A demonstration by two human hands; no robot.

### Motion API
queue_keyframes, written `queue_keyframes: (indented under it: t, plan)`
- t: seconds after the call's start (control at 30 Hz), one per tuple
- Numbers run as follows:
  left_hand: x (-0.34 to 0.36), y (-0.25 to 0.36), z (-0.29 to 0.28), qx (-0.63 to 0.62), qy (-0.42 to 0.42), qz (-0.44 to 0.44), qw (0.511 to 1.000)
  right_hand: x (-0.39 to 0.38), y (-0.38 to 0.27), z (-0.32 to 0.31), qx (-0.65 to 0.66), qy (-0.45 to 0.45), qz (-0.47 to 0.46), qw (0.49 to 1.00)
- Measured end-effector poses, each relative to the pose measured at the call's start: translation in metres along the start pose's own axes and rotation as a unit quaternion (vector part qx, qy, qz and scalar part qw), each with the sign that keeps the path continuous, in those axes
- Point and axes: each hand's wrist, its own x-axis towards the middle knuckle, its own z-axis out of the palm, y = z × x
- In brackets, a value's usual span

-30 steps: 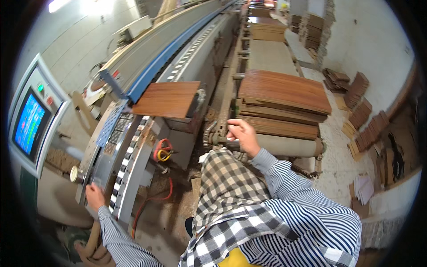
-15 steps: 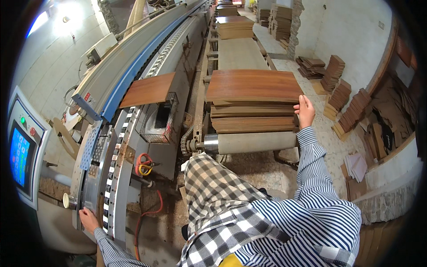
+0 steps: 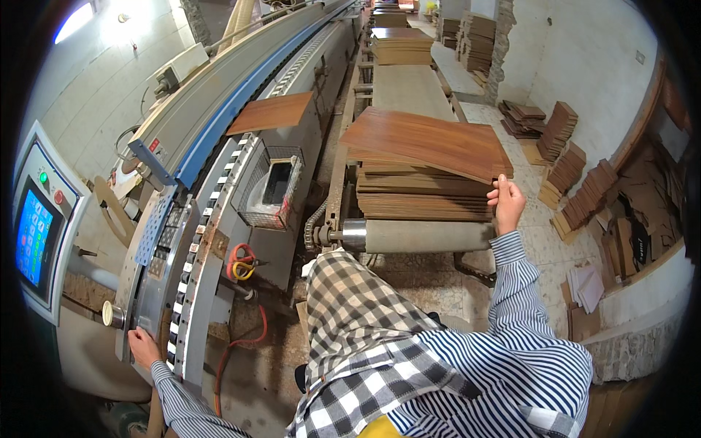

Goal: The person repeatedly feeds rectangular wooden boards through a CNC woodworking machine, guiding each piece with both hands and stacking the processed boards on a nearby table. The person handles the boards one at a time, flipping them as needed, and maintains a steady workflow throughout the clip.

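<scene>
My right hand point(image 3: 509, 203) is closed on the near right corner of a reddish-brown wooden panel point(image 3: 431, 142). This top panel lies askew on a stack of similar panels point(image 3: 423, 196), its held corner jutting over the near edge. The stack stands on a roller conveyor point(image 3: 431, 237). Far to the left, my left hand point(image 3: 144, 347) rests at the metal guide point(image 3: 151, 306) on the near end of a long machine, fingers curled together; whether anything is in them is hidden. Farther along the machine lies another brown panel point(image 3: 270, 113), partly under the blue rail point(image 3: 219, 120).
A control screen point(image 3: 35, 230) stands at the left. A wire basket point(image 3: 266, 219) holding a dark flat object hangs beside the machine, above scissors point(image 3: 242, 264) and a red hose point(image 3: 244, 342). More panel stacks point(image 3: 555, 131) line the right wall; others sit along the conveyor.
The top panel has turned on its stack, its right corner drawn toward me by my right hand. The panel on the machine has slid farther away. My left hand has stayed at the guide.
</scene>
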Motion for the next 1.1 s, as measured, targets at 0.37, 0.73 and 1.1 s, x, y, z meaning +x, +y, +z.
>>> queue_keyframes:
  t: [0.37, 0.73, 1.1]
  plan:
    - [0.004, -0.012, 0.01, -0.025, 0.012, 0.02, 0.999, 0.0, 0.008, 0.027, 0.333, -0.29, 0.305, 0.844]
    - [-0.008, 0.011, -0.007, -0.006, 0.024, -0.032, 0.999, -0.125, -0.016, 0.056, 0.3, -0.477, 0.222, 0.796]
    - [-0.015, 0.027, -0.027, -0.002, 0.024, -0.052, 0.998, -0.247, -0.076, 0.172, 0.291, -0.721, 0.328, 0.536]
